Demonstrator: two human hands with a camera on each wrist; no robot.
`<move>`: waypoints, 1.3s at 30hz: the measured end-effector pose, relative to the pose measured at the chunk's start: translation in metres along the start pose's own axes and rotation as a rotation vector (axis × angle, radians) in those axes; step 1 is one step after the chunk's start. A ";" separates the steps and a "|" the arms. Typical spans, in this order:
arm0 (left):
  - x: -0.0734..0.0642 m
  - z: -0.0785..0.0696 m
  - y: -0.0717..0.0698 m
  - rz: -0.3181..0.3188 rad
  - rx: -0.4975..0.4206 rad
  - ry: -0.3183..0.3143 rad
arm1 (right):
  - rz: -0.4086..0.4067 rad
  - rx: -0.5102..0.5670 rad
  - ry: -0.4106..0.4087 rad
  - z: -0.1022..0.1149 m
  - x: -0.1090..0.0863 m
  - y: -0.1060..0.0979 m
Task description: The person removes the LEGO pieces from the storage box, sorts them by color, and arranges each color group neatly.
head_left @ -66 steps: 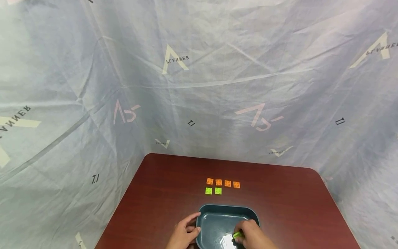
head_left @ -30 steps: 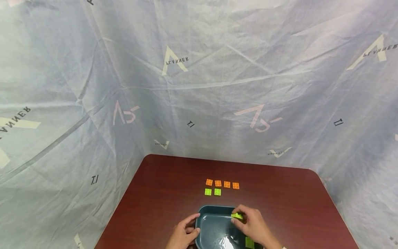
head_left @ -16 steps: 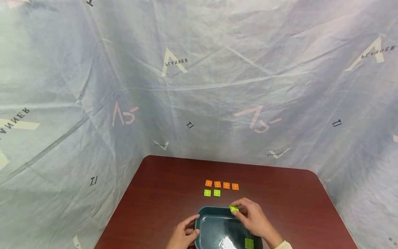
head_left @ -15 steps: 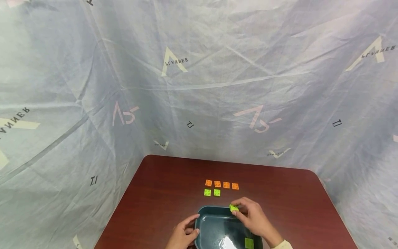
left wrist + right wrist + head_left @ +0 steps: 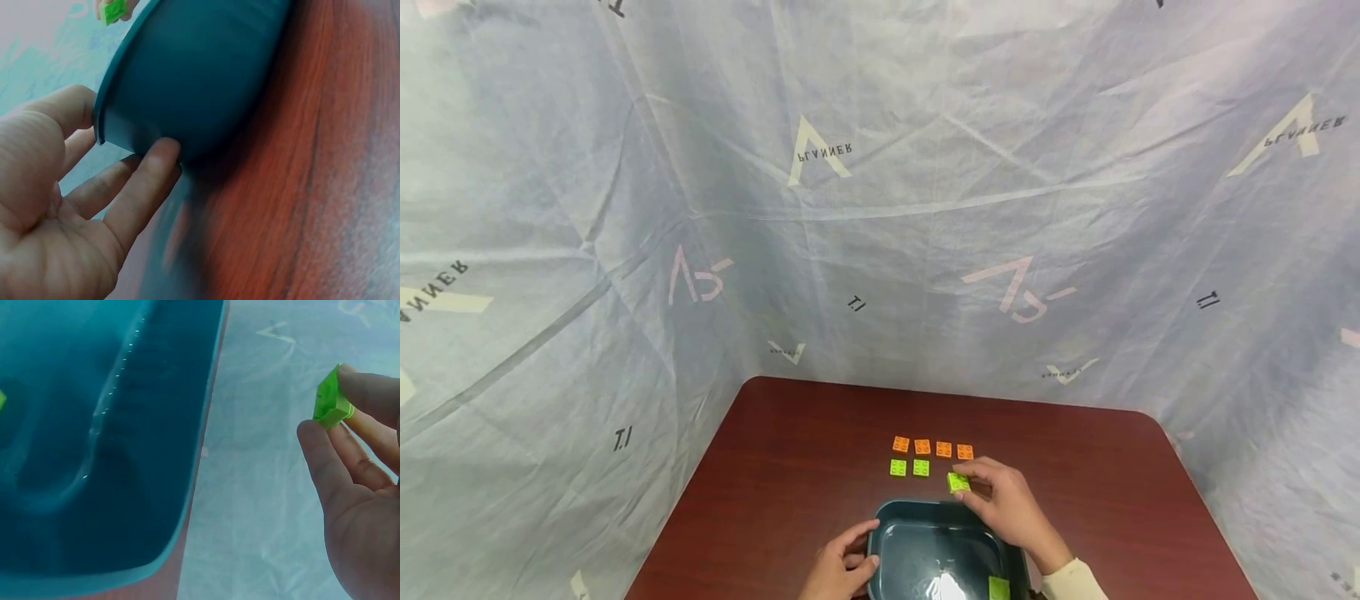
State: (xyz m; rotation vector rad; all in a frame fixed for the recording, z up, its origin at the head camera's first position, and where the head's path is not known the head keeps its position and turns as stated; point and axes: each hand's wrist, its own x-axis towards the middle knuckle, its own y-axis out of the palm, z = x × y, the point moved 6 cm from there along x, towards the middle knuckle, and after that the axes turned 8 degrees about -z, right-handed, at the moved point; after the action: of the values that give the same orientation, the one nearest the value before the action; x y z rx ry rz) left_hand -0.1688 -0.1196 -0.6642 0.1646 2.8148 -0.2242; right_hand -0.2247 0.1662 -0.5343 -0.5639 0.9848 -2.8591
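My right hand pinches a lime-green toy building brick between thumb and fingers, just beyond the far rim of a dark teal tray. In the right wrist view the brick's hollow underside shows. On the table, left of this brick, lie two green bricks, with a row of several orange bricks behind them. Another green brick is inside the tray at the near right. My left hand holds the tray's left side, fingertips at the rim and on the outer wall.
The dark red wooden table has rounded far corners. Grey printed fabric hangs behind it and along both sides. The tray stands near the bottom of the head view, its near edge cut off.
My right hand has lifted the green brick out of the tray's right side and carried it away over the far rim towards the rows. My left hand has stayed on the tray.
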 end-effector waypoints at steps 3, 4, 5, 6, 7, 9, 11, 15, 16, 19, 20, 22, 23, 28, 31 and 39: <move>-0.001 0.000 0.000 -0.001 0.001 -0.004 | -0.009 -0.018 0.007 0.002 0.005 -0.001; -0.001 0.000 0.000 -0.001 -0.003 -0.006 | -0.016 -0.024 0.004 0.003 0.007 -0.002; -0.001 0.000 0.000 0.000 -0.004 -0.005 | -0.023 -0.033 -0.001 0.004 0.009 -0.003; -0.001 0.000 0.000 0.003 -0.006 -0.003 | -0.028 -0.041 -0.004 0.005 0.011 -0.004; -0.001 0.000 0.000 0.005 -0.007 -0.001 | -0.032 -0.046 -0.009 0.006 0.012 -0.005; -0.001 0.000 0.000 0.008 -0.009 0.004 | -0.040 -0.051 -0.013 0.007 0.015 -0.006; -0.002 0.001 0.000 0.011 -0.009 0.008 | -0.045 -0.048 -0.009 0.006 0.019 -0.007; -0.002 0.001 0.000 0.008 -0.009 0.008 | -0.052 -0.038 0.007 0.002 0.025 -0.005; -0.002 0.001 0.000 0.010 -0.015 0.006 | -0.053 -0.040 0.015 0.000 0.027 -0.004; -0.002 0.001 0.001 0.013 -0.030 -0.001 | -0.060 -0.053 0.039 -0.006 0.033 0.000; -0.002 0.000 0.001 0.016 -0.034 -0.004 | -0.063 -0.060 0.046 -0.008 0.036 0.002; -0.002 0.001 0.001 0.019 -0.037 -0.007 | -0.065 -0.068 0.059 -0.013 0.039 0.006; -0.002 0.001 0.001 0.018 -0.032 -0.008 | -0.065 -0.071 0.058 -0.015 0.040 0.008; -0.002 0.001 0.002 0.024 -0.032 -0.016 | -0.050 -0.089 0.071 -0.025 0.043 0.015; -0.002 0.002 0.002 0.032 -0.051 -0.021 | -0.030 -0.084 0.087 -0.031 0.045 0.018; -0.001 0.004 -0.001 0.045 -0.067 -0.030 | 0.007 -0.069 0.152 -0.046 0.050 0.027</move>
State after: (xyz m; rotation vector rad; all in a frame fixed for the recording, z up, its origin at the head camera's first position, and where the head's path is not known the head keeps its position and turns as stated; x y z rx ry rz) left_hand -0.1667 -0.1212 -0.6673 0.2071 2.7809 -0.1208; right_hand -0.2894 0.1630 -0.5680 -0.3514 1.1082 -2.9076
